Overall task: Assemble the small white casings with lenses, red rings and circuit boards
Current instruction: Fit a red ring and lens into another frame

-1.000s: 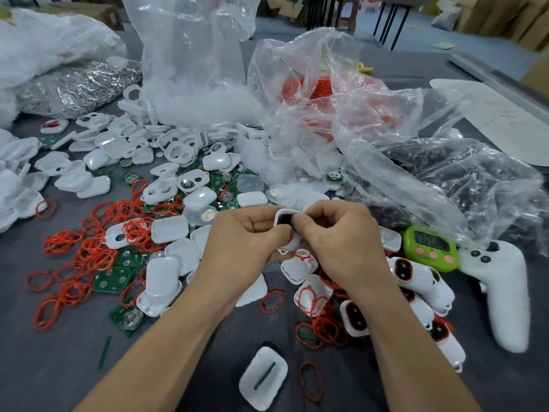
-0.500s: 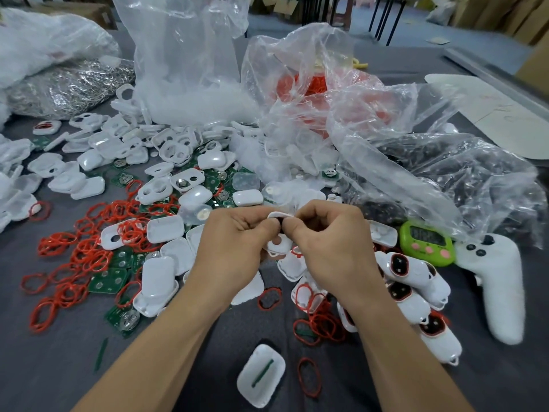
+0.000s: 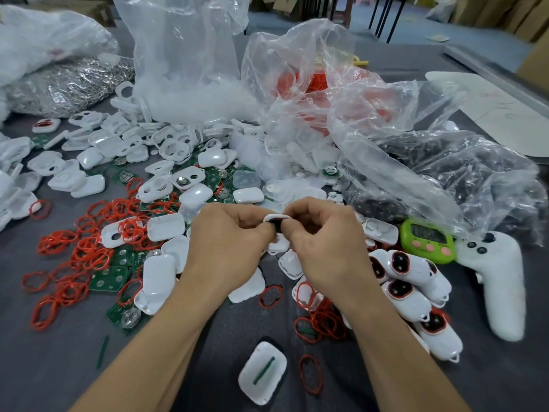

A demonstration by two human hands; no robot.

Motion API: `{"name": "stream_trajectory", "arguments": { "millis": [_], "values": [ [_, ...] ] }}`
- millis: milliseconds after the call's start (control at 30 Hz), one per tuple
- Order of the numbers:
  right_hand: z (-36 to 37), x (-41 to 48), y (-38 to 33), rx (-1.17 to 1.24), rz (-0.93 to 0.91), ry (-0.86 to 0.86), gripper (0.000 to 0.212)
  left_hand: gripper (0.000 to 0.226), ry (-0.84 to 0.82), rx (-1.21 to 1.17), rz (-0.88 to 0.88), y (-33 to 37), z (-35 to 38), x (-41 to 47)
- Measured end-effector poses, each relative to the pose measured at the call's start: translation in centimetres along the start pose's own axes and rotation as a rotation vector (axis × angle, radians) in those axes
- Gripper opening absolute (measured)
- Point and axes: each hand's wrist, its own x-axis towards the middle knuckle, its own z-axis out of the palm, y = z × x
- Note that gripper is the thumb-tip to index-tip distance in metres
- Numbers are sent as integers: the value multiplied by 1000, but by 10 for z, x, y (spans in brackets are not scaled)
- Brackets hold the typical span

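White plastic, the small casing [image 3: 275, 219] is held above the middle of the grey surface [image 3: 44, 367], with the left hand [image 3: 228, 248] and right hand [image 3: 326, 248] both pinching it with curled fingertips. Red rings [image 3: 74, 263] and green circuit boards [image 3: 110, 278] lie scattered toward the left edge, and assembled casings [image 3: 416, 281] are piled toward the right edge.

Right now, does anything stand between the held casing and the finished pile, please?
Nothing visible does: the left hand and right hand pinch the casing above the table; the finished pile lies just right.
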Motion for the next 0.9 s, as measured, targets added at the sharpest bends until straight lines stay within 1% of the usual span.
{"name": "stream_trajectory", "arguments": {
  "millis": [67, 167, 233, 333, 433, 467, 533, 600, 667, 700, 733, 800, 833, 900],
  "values": [
    [0, 1, 0, -9, 19, 15, 16, 25, -29, -10, -7, 4, 0, -3],
    [0, 1, 1, 6, 64, 69, 18, 18, -76, 3, 33, 7, 0, -7],
    [1, -1, 1, -9, 64, 98, 18, 26, -52, 38, 47, 6, 1, -6],
    [5, -3, -1, -23, 23, 127, 18, 38, 35, 77, 76, 4, 4, -5],
    [7, -1, -2, 87, 34, 78, 14, 40, 104, 50, 101, 4, 5, -4],
    [7, 0, -2, 117, 41, 79, 16, 36, 89, 33, 115, 4, 5, -4],
    [5, 2, -1, 124, 41, 120, 21, 32, -10, -6, 112, 2, 4, -4],
    [3, 2, -3, 86, 37, 119, 20, 39, -59, -36, 85, 0, 5, -3],
    [-3, 1, -6, 43, 44, 67, 13, 51, -15, -44, 71, -2, 5, -1],
    [-9, 4, -7, 2, 32, 70, 11, 55, 9, -51, 59, -2, 5, 0],
    [-18, 9, -7, -91, 1, 110, 12, 54, 17, -71, 36, -2, 5, 1],
    [-38, 26, -7, -417, -29, 199, 21, 44, -24, -173, -43, -1, 4, 2],
    [-46, 39, -7, -582, 0, 190, 27, 36, -56, -241, -91, 0, 3, 2],
    [-55, 64, -3, -839, 65, 80, 29, 25, -97, -367, -187, 3, 3, 3]
  ]
}}
